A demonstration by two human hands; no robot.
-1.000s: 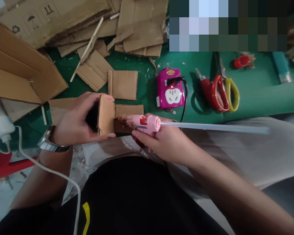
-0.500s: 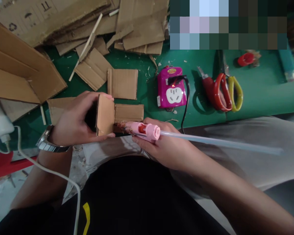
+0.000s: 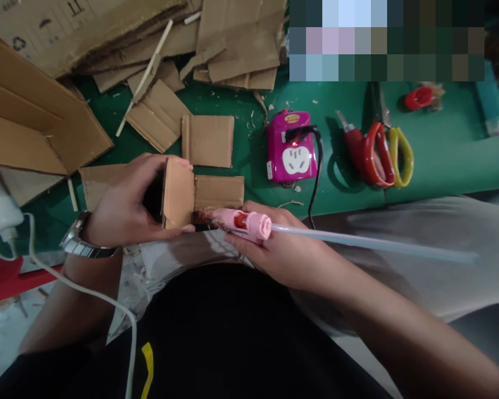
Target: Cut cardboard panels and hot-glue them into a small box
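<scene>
My left hand [image 3: 127, 202], with a metal watch [image 3: 77, 237] at the wrist, is closed around a small folded cardboard piece [image 3: 178, 194], fingers at its far edge and thumb at its near one. In my right hand [image 3: 280, 246] is a pink hot glue gun [image 3: 243, 220], its dirty nozzle end at the lower right edge of that cardboard. Whether the tip touches is too small to tell. A long translucent glue stick [image 3: 357, 239] juts out of the gun's back to the right. Just beyond the nozzle lies a flat cardboard strip [image 3: 219, 191].
A magenta power socket [image 3: 291, 147] with a black plug stands right of a cardboard square [image 3: 208, 141]. Red-and-yellow-handled scissors [image 3: 380, 155] lie farther right. Cardboard scraps [image 3: 237, 50] are heaped at the back, an open box [image 3: 79, 133] at left. A white cable [image 3: 95, 296] crosses my left forearm.
Both hands, the cardboard piece and the glue gun keep almost the same place. Only a very slight shift of the whole view shows.
</scene>
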